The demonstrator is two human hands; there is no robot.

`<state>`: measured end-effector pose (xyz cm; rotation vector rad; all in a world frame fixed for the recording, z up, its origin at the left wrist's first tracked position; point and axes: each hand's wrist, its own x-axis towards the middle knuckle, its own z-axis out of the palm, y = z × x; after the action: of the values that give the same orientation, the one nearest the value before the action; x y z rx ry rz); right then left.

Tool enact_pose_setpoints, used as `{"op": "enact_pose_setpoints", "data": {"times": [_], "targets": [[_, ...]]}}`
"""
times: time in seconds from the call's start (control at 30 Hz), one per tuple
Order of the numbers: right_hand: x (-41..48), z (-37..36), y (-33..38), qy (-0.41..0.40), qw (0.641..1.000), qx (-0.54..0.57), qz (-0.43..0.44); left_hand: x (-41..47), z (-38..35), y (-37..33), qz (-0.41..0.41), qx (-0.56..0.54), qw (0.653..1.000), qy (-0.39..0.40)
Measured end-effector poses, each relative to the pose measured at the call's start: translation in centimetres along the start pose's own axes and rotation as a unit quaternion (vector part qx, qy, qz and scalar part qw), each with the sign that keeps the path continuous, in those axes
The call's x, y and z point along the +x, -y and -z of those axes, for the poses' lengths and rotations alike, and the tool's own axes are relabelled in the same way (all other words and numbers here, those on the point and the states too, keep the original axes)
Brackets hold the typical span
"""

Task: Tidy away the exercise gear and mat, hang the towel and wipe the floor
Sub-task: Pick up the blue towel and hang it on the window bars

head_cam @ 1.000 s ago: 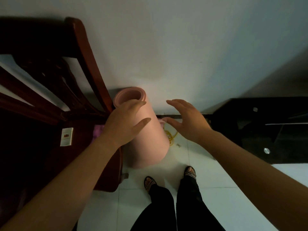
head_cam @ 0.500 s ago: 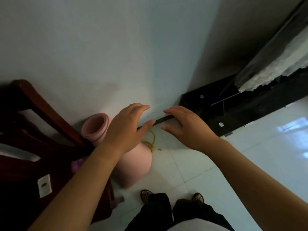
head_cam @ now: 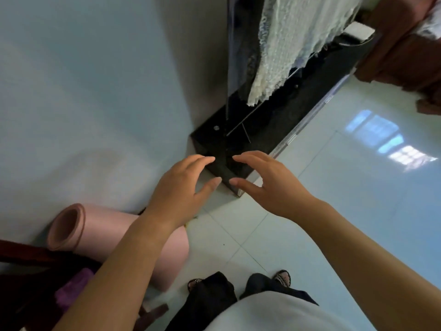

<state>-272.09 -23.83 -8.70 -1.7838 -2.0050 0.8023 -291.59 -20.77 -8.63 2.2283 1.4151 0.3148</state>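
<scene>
Head view, looking down at a room corner. The rolled pink mat [head_cam: 105,226] stands on end on the white tiled floor [head_cam: 310,235], at the foot of the pale wall [head_cam: 83,91]. Its long axis runs from the base at lower centre up to the open spiral end at the left of the picture. That mouth points up and towards the wall; whether the rim touches the wall cannot be told. The mat stands just beside a dark wooden chair [head_cam: 28,259], on which lies a purple object [head_cam: 71,290], too dim to identify.

The left hand [head_cam: 183,187] and the right hand [head_cam: 269,182] are held in the air in front of the mat, apart from it, with palms turned towards each other. Each grip is spread: the fingers are loosely curved, the thumbs stand out, and neither hand holds anything. The fingertips of the two hands are near one another but do not meet. The left forearm crosses in front of the mat's middle.

Beyond the hands, a low black cabinet [head_cam: 262,130] stands against the wall, and a white lace cloth [head_cam: 286,44] hangs above it. A brown fabric [head_cam: 401,44] fills the upper right corner. The person's sandalled feet [head_cam: 282,277] stand on the floor, near the mat's base.
</scene>
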Motion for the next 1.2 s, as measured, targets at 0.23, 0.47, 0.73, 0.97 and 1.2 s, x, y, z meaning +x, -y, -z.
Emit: {"op": "enact_pose_setpoints", "data": {"times": [0.23, 0.47, 0.73, 0.97, 1.2], "targets": [[-6.1, 7.9, -9.0, -0.058, 0.998, -0.011, -0.035, 4.5, -4.6, -12.1, -0.082, 0.021, 0.996, 0.035], [-12.9, 14.6, -18.3, -0.104, 0.985, -0.053, -0.125, 9.8, -11.1, -23.2, -0.171, 0.036, 0.979, 0.105], [-17.0, 18.5, -25.6, -0.177, 0.953, -0.026, -0.243, 16.8, -15.4, -31.0, -0.281, 0.046, 0.944, 0.167], [-10.4, 21.4, -28.8, -0.219, 0.938, -0.018, -0.270, 26.5, -15.6, -31.5, -0.325, 0.030, 0.930, 0.170], [-2.2, 26.1, -30.9, -0.254, 0.921, -0.009, -0.294, 37.7, -13.3, -32.7, -0.385, 0.003, 0.911, 0.149]]}}
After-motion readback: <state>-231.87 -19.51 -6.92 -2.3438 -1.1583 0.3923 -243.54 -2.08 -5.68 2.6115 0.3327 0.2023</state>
